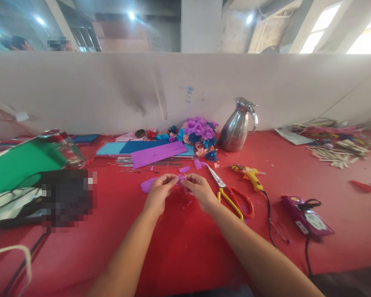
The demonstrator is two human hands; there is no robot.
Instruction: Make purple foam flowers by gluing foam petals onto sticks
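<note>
Over the red table, my left hand (161, 189) and my right hand (199, 188) meet, each pinching a small piece of purple crepe paper (181, 178) between thumb and fingertips. Most of that piece is hidden by the fingers. Beside my left hand lies a cut purple paper piece (146, 185). Just beyond my fingertips are further purple petal-shaped pieces (184, 169). Scissors (224, 190) with one yellow and one red handle rest to the right of my right hand, blades pointing away from me. A folded purple paper strip (157, 154) lies farther back on blue sheets.
Behind stand a bunch of paper flowers (200, 131) and a steel jug (235, 128). At right are a yellow glue gun (251, 176), its black cord, and a purple power strip (307, 216). A glass jar (64, 146) and green sheet (24, 169) sit left. A pale partition (111, 90) borders the table.
</note>
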